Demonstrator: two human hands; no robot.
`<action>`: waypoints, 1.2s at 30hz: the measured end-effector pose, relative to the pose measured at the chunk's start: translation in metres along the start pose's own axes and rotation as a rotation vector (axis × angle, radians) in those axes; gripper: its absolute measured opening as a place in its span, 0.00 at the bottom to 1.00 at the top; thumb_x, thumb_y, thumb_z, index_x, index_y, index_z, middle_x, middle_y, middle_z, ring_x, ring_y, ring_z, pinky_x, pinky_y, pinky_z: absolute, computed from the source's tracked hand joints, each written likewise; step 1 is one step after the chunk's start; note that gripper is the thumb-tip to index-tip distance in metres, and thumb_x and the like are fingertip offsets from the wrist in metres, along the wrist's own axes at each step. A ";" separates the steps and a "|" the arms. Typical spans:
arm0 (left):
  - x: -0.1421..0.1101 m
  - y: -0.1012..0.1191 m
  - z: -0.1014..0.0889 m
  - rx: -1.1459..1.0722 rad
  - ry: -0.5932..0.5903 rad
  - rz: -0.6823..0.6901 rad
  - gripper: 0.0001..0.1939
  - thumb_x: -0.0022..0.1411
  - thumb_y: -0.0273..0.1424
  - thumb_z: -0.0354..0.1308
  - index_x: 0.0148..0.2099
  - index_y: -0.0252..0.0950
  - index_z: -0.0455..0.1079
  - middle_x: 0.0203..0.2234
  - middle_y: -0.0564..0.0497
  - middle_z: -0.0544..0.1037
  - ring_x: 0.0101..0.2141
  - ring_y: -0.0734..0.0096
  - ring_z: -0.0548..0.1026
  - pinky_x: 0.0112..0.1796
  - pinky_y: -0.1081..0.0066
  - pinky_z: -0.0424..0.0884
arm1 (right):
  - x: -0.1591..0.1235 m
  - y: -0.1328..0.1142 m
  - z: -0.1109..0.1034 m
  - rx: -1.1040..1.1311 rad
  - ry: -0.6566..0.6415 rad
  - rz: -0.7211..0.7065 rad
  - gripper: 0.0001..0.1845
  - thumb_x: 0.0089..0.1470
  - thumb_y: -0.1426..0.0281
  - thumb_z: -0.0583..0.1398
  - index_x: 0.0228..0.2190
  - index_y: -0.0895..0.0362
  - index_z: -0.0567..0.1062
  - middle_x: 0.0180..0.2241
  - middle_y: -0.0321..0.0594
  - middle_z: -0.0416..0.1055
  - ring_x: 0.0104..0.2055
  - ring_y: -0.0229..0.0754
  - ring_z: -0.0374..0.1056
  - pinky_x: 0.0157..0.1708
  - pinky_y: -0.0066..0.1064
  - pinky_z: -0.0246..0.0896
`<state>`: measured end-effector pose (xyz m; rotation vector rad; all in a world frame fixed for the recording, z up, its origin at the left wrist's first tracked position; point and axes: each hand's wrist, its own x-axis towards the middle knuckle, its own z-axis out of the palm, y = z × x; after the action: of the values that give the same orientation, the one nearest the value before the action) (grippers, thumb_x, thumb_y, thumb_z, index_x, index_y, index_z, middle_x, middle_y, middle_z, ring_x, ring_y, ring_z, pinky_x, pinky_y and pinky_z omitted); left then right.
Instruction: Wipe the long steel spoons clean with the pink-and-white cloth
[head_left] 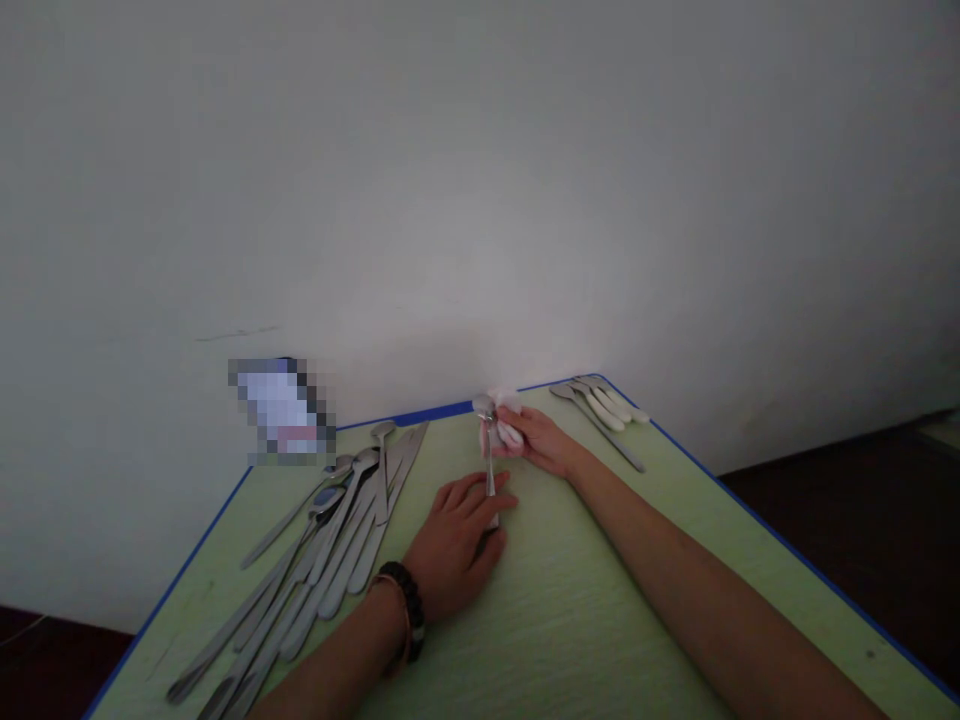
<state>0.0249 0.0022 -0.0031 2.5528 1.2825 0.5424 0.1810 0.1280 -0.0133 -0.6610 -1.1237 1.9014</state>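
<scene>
My left hand (459,540), with a dark beaded bracelet (405,605) at the wrist, grips the handle end of a metal spoon (490,460). The spoon points away from me, its bowl at the far end. My right hand (541,438) is closed on a crumpled white and pinkish cloth or tissue (504,432), which lies around and behind the spoon's bowl. Left of my left hand lies a loose pile of metal spoons and knives (330,550). Beyond my right hand, a few spoons (600,405), some with white handles, rest near the far right corner.
A pale green table (577,620) with a blue edge stands against a plain wall (480,200). At its far left corner a phone (281,408), blurred out by pixels, leans by the wall. Dark floor (825,520) shows on the right.
</scene>
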 end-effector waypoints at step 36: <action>-0.002 0.003 -0.009 -0.060 -0.122 0.089 0.21 0.63 0.23 0.43 0.57 0.43 0.60 0.57 0.52 0.64 0.59 0.65 0.54 0.58 0.52 0.46 | -0.004 -0.001 0.000 -0.101 -0.167 0.063 0.15 0.36 0.68 0.68 0.29 0.62 0.74 0.22 0.32 0.71 0.19 0.30 0.61 0.20 0.22 0.57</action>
<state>0.0226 -0.0005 0.0057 2.5597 1.1004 0.4276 0.1836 0.1247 -0.0129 -0.6076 -1.3252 1.9929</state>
